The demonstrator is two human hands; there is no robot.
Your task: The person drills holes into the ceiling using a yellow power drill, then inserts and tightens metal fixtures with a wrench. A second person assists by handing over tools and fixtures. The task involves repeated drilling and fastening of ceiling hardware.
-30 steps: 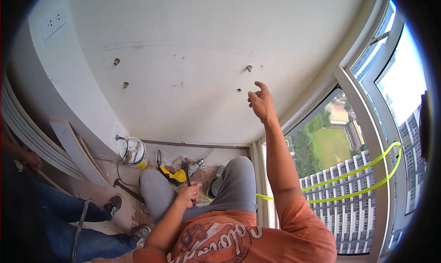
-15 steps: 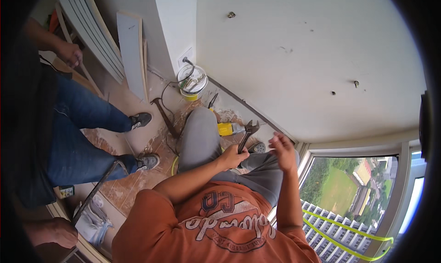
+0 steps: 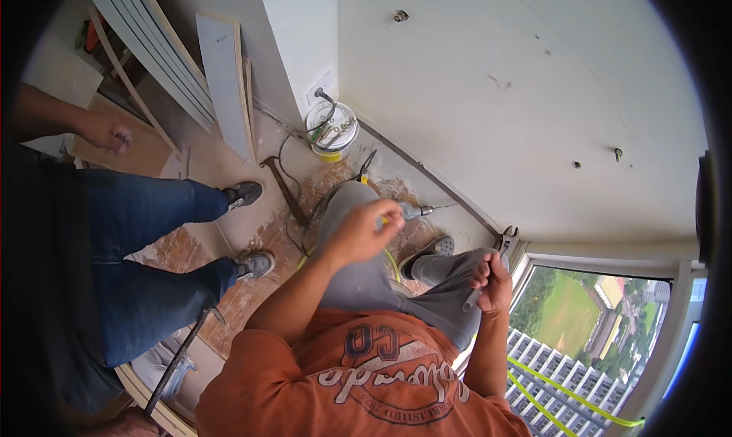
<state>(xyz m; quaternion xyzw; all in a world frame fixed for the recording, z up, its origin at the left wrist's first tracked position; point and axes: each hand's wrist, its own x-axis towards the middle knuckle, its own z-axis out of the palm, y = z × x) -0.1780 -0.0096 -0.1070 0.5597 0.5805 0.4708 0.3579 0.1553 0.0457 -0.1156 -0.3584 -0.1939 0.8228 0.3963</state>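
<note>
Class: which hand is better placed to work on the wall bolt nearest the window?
Probably the right. The right hand grips the wrench on the same side as the bolt; the left hand is farther off, above the drill on the floor.

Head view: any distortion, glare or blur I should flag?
Head view: strong fisheye, so the wall base edge curves; black vignette at the rim; window bright, not blown out; left hand slightly soft, right hand fairly sharp.

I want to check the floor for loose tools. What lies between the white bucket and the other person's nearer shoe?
In the head view, a hammer lies on the floor between the white bucket and the shoe.
</note>
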